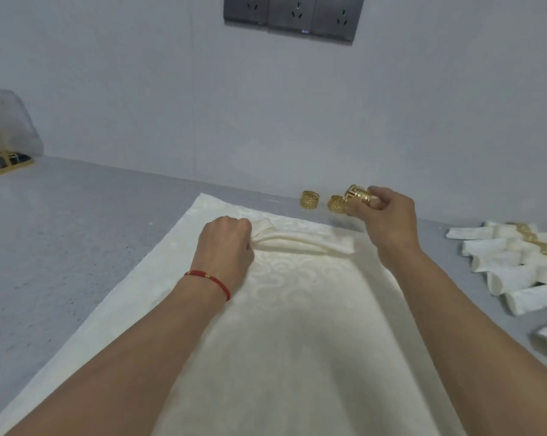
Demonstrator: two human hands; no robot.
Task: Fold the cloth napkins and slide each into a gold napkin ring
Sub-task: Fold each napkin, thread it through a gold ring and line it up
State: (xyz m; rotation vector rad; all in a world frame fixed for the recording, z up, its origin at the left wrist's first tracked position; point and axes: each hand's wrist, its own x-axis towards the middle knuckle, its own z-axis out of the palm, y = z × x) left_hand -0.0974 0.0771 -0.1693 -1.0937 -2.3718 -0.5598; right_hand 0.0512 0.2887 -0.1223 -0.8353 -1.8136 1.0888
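Observation:
A folded cream napkin (303, 242) lies as a narrow strip across a larger cream cloth (297, 325) spread on the grey counter. My left hand (226, 243) grips the strip's left end, fingers curled round it. My right hand (388, 215) pinches a gold napkin ring (357, 194) above the counter, just past the strip's right end. Two more gold rings (310, 199) (337, 205) stand on the counter behind the cloth.
Several rolled napkins in gold rings (517, 265) lie in a row at the right edge. A wrapped package on a gold-rimmed tray (4, 165) sits at the far left. Wall sockets (294, 14) hang above the grey counter (77, 231).

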